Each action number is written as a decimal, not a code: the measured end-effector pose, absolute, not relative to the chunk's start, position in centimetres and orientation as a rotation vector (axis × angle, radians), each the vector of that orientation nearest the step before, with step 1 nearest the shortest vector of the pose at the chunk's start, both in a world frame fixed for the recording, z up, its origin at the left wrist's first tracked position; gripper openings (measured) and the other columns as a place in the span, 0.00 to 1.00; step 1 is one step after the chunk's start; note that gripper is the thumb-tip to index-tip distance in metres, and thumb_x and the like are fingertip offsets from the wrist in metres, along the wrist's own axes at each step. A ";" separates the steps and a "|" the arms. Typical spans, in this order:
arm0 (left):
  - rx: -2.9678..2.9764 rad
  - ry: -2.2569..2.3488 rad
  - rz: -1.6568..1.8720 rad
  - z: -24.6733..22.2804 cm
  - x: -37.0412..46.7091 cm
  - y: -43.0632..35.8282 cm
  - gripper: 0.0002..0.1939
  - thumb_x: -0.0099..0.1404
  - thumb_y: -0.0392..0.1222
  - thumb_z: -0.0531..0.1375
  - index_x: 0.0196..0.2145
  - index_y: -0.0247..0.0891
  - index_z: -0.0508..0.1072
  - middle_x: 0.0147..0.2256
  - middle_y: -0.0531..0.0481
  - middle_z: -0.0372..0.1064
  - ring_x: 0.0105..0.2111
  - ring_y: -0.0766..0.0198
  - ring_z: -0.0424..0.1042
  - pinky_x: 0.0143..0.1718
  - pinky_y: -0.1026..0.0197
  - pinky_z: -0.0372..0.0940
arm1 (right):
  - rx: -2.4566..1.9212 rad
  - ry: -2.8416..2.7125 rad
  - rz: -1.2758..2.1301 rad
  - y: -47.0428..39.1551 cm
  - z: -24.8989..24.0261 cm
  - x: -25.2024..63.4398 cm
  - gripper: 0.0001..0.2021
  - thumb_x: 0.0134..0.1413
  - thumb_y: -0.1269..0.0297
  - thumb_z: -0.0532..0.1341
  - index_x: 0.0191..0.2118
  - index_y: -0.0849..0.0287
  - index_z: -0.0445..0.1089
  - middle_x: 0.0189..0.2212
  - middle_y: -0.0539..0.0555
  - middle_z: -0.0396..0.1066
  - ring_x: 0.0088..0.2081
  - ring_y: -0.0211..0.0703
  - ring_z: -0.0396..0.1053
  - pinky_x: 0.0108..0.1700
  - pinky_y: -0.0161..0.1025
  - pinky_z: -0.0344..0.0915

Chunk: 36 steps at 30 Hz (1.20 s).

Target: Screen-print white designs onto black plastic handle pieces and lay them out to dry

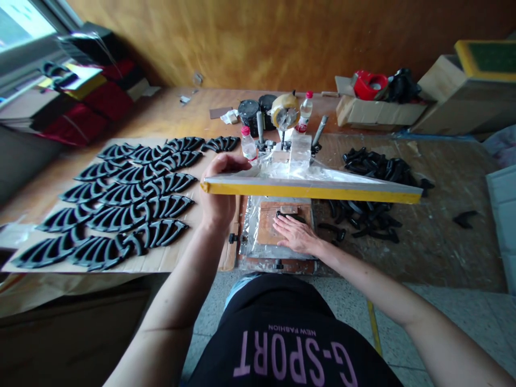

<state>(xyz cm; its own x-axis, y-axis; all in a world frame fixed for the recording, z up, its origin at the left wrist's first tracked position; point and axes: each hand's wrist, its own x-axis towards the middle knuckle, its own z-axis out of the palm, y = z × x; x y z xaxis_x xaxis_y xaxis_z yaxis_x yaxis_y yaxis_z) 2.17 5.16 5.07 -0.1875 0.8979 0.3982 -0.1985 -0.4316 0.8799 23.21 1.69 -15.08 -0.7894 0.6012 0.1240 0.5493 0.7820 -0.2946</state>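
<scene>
My left hand (221,188) grips the left end of a screen-printing frame (314,191), which is tilted up and has yellow tape along its front edge. Below the raised frame, a brown board (266,228) lies on the printing base. My right hand (296,234) rests over that board with its fingers stretched out, touching a dark plastic piece (296,216). The fingers partly cover the piece. Behind the frame stands the metal hinge clamp (300,150), partly wrapped in clear film.
Rows of curved black plastic parts (133,199) lie on cardboard at the left. A loose heap of black parts (374,166) sits at the right. Bottles (305,110), dark jars (249,113) and a tape roll (285,110) stand behind. Cardboard boxes (382,113) are at the back right.
</scene>
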 end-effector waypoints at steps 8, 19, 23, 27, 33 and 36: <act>1.250 0.822 1.818 5.2 2.4 5.3 0.15 0.65 0.49 0.53 0.26 0.41 0.71 0.30 0.51 0.72 0.31 0.65 0.71 0.37 0.59 0.66 | -1.226 -2.630 0.271 2.8 -15.2 21.6 0.29 0.63 0.55 0.54 0.64 0.68 0.56 0.64 0.64 0.52 0.66 0.52 0.47 0.67 0.52 0.45; 1.329 0.895 1.749 5.0 2.1 5.4 0.18 0.67 0.52 0.50 0.27 0.42 0.70 0.28 0.51 0.71 0.32 0.63 0.72 0.36 0.59 0.67 | -1.314 -2.602 0.312 4.1 -14.7 22.0 0.28 0.65 0.52 0.50 0.63 0.67 0.57 0.64 0.62 0.54 0.66 0.52 0.47 0.68 0.53 0.42; 1.289 0.948 1.756 5.2 2.3 5.3 0.18 0.67 0.53 0.50 0.25 0.42 0.69 0.28 0.50 0.71 0.31 0.63 0.71 0.34 0.59 0.67 | -1.528 -2.386 0.315 5.6 -14.1 23.5 0.28 0.66 0.53 0.47 0.63 0.67 0.57 0.62 0.65 0.57 0.65 0.56 0.51 0.66 0.57 0.44; 1.253 0.987 1.747 5.4 2.5 5.3 0.19 0.66 0.55 0.50 0.25 0.42 0.68 0.27 0.50 0.69 0.31 0.63 0.70 0.33 0.59 0.66 | -1.433 -2.371 0.382 5.2 -13.6 23.4 0.27 0.66 0.56 0.47 0.65 0.64 0.53 0.63 0.63 0.55 0.66 0.54 0.48 0.66 0.55 0.44; 1.237 0.946 1.733 5.5 2.5 5.3 0.20 0.65 0.56 0.51 0.24 0.42 0.68 0.26 0.50 0.69 0.29 0.64 0.69 0.33 0.59 0.65 | -1.521 -2.339 0.433 5.5 -15.9 21.2 0.33 0.61 0.54 0.55 0.66 0.65 0.50 0.65 0.64 0.51 0.67 0.60 0.41 0.66 0.59 0.41; 1.245 0.949 1.741 5.4 2.5 5.3 0.20 0.66 0.56 0.50 0.25 0.42 0.68 0.27 0.50 0.69 0.30 0.63 0.70 0.34 0.59 0.65 | -1.582 -2.272 0.494 6.3 -17.0 20.9 0.31 0.63 0.59 0.53 0.67 0.67 0.48 0.66 0.65 0.48 0.68 0.56 0.38 0.67 0.57 0.42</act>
